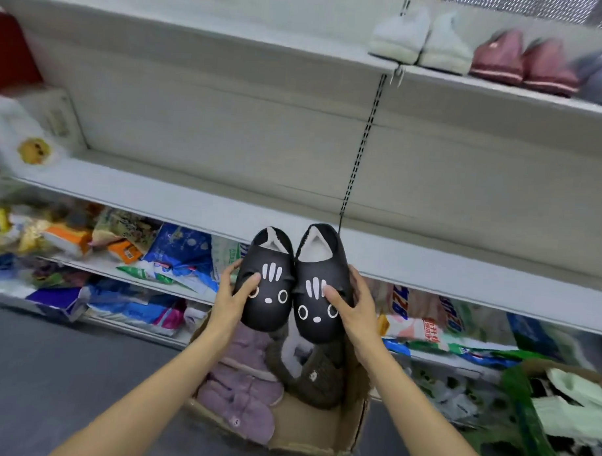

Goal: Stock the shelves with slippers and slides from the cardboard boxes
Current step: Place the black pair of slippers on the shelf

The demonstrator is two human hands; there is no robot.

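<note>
A pair of black slippers with white cat faces is held side by side above the cardboard box [306,429]. My left hand [234,299] grips the left black slipper [268,295] from its outer side. My right hand [353,306] grips the right black slipper [319,307] the same way. Their heels point toward the white middle shelf [198,197]. In the box lie purple fuzzy slippers [244,393] and dark brown fuzzy slippers [313,375].
The upper shelf [502,90] at the right carries white slippers [420,42], maroon slippers [523,63] and a blue-grey pair. Lower shelves hold packaged goods [176,254]. A green bag of items [559,414] sits at the right. Grey floor [49,362] lies at the left.
</note>
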